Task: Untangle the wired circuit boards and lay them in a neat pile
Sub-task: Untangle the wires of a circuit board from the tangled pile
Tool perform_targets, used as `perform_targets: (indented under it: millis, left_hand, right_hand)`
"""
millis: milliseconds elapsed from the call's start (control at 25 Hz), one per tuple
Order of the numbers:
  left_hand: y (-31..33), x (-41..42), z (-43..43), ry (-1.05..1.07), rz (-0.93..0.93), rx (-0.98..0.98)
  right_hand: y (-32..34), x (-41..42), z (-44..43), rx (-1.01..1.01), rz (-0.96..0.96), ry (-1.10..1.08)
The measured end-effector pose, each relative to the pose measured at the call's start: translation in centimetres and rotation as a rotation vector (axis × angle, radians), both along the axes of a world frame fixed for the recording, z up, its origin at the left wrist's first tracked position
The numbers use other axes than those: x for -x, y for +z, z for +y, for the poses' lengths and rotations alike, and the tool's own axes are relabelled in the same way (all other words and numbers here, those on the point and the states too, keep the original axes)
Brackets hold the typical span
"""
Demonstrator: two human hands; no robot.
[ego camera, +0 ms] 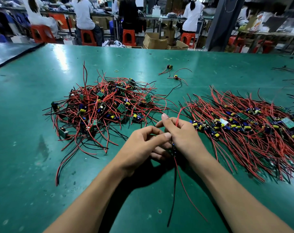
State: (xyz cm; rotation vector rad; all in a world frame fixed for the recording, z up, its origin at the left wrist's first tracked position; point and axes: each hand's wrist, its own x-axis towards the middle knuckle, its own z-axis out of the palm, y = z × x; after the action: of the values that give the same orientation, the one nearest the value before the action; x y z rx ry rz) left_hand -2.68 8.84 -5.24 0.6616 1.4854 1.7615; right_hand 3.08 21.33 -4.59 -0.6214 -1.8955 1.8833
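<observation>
Green table mat (42, 165) bears a tangled heap (99, 108) of wired circuit boards, a combed pile (243, 130) right of it. Cardboard box (155, 42) beyond the heap: contents indiscernible. Nearer than the heap, left hand (142, 147) and right hand (183, 137) pinch one wired board (174, 148), fingers curled.

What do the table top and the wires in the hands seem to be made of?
Table top: probably a rubber or vinyl mat, green, semi-glossy; it mirrors the lamps and shows scuffs. Held wires: likely plastic-insulated, red and black, smooth; they hang in soft curves.
</observation>
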Motion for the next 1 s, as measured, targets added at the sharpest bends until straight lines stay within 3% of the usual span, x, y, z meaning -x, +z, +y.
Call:
perform_targets:
  millis: [160, 400, 560, 1000]
  left_hand:
    - [-0.2, -0.3, 0.1, -0.005, 0.153, 0.039]
    - [-0.1, -0.1, 0.4, 0.124, 0.078, 0.014]
    - [-0.1, 0.3, 0.3, 0.194, -0.007, -0.03]
    - [-0.2, 0.2, 0.7, 0.138, 0.032, 0.031]
  right_hand:
    - [-0.3, 0.0, 0.1, -0.026, -0.006, -0.033]
    - [0.4, -0.6, 1.7, 0.083, 0.047, 0.085]
    - [0.1, -1.3, 2.4, 0.118, -0.024, 0.252]
    - [-0.3, -1.6, 2.7, 0.187, -0.008, 0.351]
